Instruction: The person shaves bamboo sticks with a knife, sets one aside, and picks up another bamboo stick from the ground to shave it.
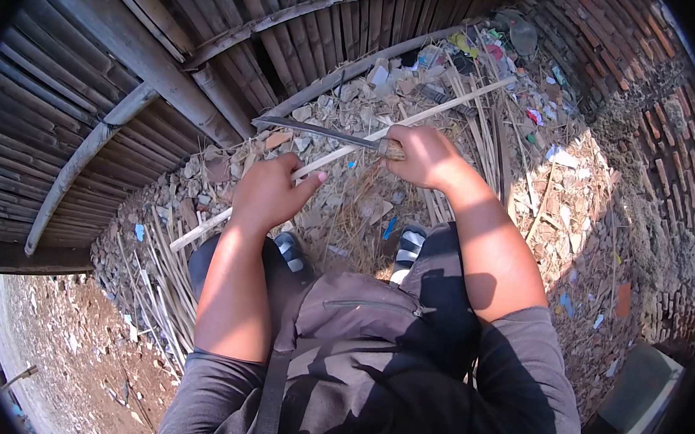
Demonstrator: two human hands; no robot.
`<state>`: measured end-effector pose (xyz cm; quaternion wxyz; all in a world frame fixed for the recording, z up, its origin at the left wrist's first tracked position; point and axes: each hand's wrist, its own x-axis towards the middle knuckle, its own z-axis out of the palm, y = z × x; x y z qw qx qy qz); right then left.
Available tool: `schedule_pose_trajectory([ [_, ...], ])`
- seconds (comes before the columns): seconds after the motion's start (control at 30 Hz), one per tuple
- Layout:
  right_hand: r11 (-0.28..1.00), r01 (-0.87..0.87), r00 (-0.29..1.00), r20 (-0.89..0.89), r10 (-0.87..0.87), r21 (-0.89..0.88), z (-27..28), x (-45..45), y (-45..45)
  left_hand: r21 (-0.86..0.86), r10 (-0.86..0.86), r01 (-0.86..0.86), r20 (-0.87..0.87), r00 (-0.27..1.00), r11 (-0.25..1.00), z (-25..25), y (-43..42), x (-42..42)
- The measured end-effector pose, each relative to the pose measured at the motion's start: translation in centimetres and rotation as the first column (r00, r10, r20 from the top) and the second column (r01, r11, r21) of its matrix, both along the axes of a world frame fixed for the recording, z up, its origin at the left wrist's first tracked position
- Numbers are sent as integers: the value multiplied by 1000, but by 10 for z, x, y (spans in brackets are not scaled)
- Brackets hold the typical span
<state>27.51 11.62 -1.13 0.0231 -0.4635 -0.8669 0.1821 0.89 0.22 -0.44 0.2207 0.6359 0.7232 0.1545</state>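
My left hand (266, 193) is closed around a long, pale strip that looks like split bamboo (454, 103). The strip runs slantwise from beside my left knee up to the far right. In my right hand (424, 158) is the wooden handle of a long-bladed knife (313, 129). Its dark blade points left and crosses the strip just beyond my left hand; whether the edge touches the strip I cannot tell. My right fingers are wrapped round the handle, and the strip passes close by them.
Bamboo slats form a wall (124, 44) on the left. A crumbling brick wall (678, 161) stands on the right. Rubble and litter (374, 88) cover the ground. More thin strips (158, 292) lie by my left leg, and others (480, 134) lie ahead.
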Motion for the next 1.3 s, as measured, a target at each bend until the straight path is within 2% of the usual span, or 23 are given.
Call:
schedule_pose_trajectory([
  [0.03, 1000, -20, 999, 43, 21, -19, 10, -5, -6, -15, -1, 1, -7, 1000, 1000, 1, 0, 0],
  [0.17, 997, -82, 975, -209, 78, -11, -7, 8, 5, 2, -23, 23, 30, 999, 1000, 2, -1, -3],
  [0.27, 993, 100, 982, -155, -108, -56, 3, 21, 15, 74, -25, 23, 31, 999, 997, 0, -1, -6],
  [0.37, 984, 110, 978, -193, -82, 138, -9, 31, 20, 121, -31, 24, 56, 998, 992, -2, 0, -5],
  [0.43, 990, 119, 982, -155, -106, 72, 2, 24, 9, 110, -20, 15, 45, 999, 994, -3, 1, -1],
  [0.47, 992, 121, 984, -138, -115, 38, 7, 17, 3, 104, -12, 8, 38, 999, 995, -3, 1, 1],
  [0.57, 999, -44, 998, -50, 45, 22, 10, -3, -8, 55, -17, 15, 29, 999, 998, 0, 2, 5],
  [0.6, 999, -47, 998, -50, 45, -28, 20, -7, -13, 50, -18, 17, 31, 999, 999, 0, 2, 3],
  [0.7, 998, -68, 969, -238, 69, 10, -3, 3, 5, 60, -33, 30, 49, 998, 998, -1, 0, -1],
  [0.8, 997, 47, 929, -364, -69, -69, -9, 18, 19, 112, -42, 32, 85, 996, 993, -4, 2, -4],
  [0.9, 995, 93, 956, -284, -79, 36, -9, 17, 11, 126, -29, 15, 111, 993, 992, -4, 3, 1],
  [1.0, 997, 2, 985, -174, 12, 78, -7, 5, 3, 116, -12, -2, 122, 992, 993, -7, 3, 1],
  [1.1, 999, -33, 999, -39, 32, -30, 15, -9, -10, 107, -5, -7, 116, 993, 994, -4, 0, 3],
  [1.2, 995, -40, 966, -260, 15, -94, -7, 8, 14, 110, -31, 18, 115, 993, 994, -2, -1, 0],
  [1.3, 995, 89, 922, -382, -69, 34, -18, 24, 25, 128, -21, 3, 141, 990, 992, -2, 1, -1],
])
